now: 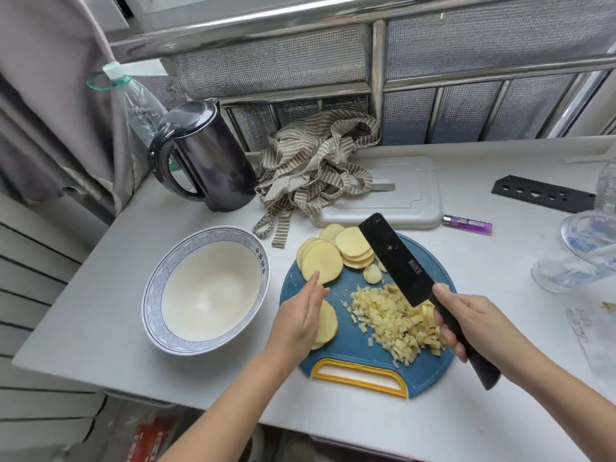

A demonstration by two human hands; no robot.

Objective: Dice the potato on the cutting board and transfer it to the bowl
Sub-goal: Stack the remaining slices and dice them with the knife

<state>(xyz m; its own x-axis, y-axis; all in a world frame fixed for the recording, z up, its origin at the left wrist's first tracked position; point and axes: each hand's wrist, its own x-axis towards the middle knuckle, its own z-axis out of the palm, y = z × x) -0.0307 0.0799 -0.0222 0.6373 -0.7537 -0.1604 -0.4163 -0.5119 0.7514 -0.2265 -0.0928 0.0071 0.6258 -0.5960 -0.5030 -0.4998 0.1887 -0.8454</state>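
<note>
Blue cutting board (350, 350): potato slices (321, 261), diced pile (396, 320). R hand (466, 323) wraps knife (396, 261); L hand (298, 316) fingers straight, together, by slices. Risk: slippery slices shift, blade nicks L fingertips.

The person's left hand (300, 315) and right hand (466, 325) are bare. The left forearm (233, 405) and right forearm (550, 395) are uncovered right to the picture's edge. The fingers (315, 288) are slender, and the right thumbnail (440, 290) is cut short.
</note>
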